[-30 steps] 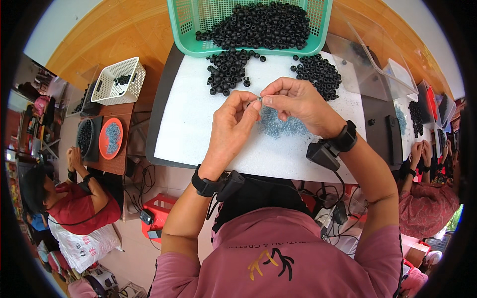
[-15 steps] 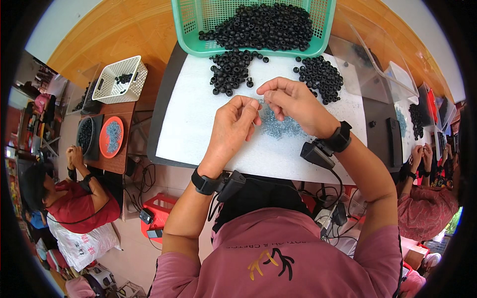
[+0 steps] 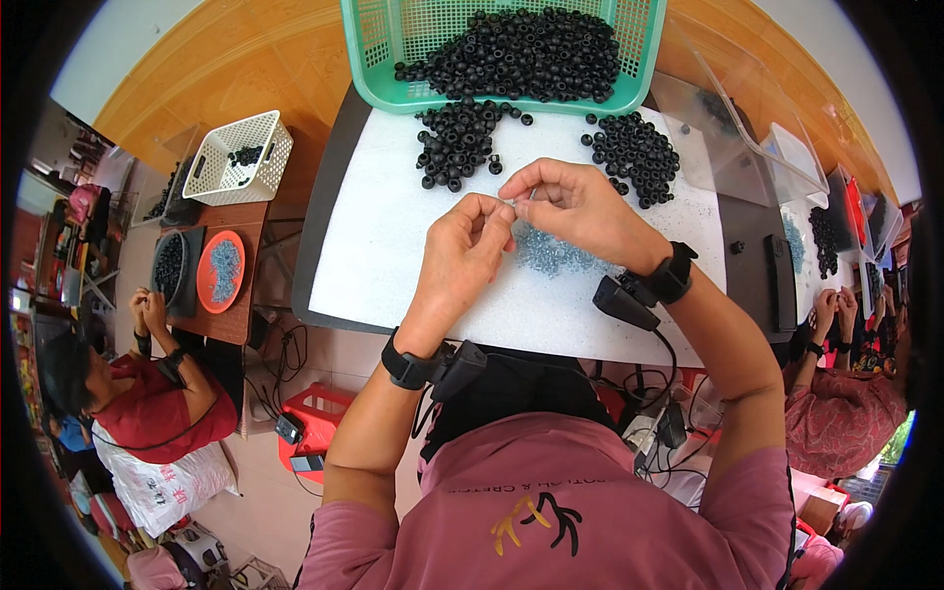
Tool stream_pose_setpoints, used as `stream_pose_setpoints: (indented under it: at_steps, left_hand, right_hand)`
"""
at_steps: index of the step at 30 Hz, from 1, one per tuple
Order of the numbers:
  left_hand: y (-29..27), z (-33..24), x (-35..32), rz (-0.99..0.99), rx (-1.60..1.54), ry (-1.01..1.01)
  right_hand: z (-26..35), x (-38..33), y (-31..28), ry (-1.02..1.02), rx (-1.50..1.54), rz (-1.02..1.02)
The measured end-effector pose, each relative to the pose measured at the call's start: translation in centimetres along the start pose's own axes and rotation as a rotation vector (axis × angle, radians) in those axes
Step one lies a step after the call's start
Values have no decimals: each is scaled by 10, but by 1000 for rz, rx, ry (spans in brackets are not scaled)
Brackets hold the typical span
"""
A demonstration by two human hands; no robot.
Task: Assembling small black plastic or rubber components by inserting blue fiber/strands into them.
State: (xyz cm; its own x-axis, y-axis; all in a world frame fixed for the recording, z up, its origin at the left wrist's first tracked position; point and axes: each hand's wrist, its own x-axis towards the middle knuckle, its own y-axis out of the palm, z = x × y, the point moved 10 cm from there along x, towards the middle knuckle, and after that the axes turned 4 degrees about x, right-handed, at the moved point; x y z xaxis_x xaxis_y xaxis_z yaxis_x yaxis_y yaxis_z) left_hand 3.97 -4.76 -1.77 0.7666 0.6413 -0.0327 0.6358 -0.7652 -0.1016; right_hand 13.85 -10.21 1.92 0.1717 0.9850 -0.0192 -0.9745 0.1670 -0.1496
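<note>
Fingertip to fingertip, my left hand (image 3: 460, 251) and my right hand (image 3: 580, 214) meet above a white sheet (image 3: 383, 246). Both are closed in a pinch. A tiny clear piece (image 3: 510, 203) glints where the fingertips come together; its exact shape is too small to tell. Under my right hand lies a heap of small clear bluish pieces (image 3: 556, 254), partly covered by it. Beyond my hands are two loose piles of black ball-shaped parts with holes, a left pile (image 3: 457, 143) and a right pile (image 3: 634, 157).
A green basket (image 3: 393, 93) of the black parts stands at the far edge. To the right are a clear plastic box (image 3: 787, 162) and a long black object (image 3: 780, 280). On the left, a person sits beside a table with a white basket (image 3: 236, 177) and an orange plate (image 3: 234, 297).
My right fingertips have shifted slightly left and closed in on my left fingertips. The gap between the two hands is now gone.
</note>
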Motion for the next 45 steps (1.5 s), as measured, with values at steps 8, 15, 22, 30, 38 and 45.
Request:
stream_pose_setpoints:
  at_steps: [8,15,22,30,38,45]
  left_hand:
    - [3,-1,1,7,13,15]
    - [-1,-2,1,-32,20,17]
    - [0,-9,0,-30,-35,119]
    - [-3,-7,0,-49,-4,146]
    - [-5,-7,0,-69,28,143]
    - [-5,-7,-2,-70,14,98]
  right_hand:
    - [-14,2,-15,114,231,-93]
    - [-22,1,-19,163,252,-121]
    - [-12,-1,-10,153,251,-53]
    - [-15,-1,-6,183,252,-58]
    - [-4,1,-1,28,127,-20]
    - [12,-2,-6,-134,-216,-125]
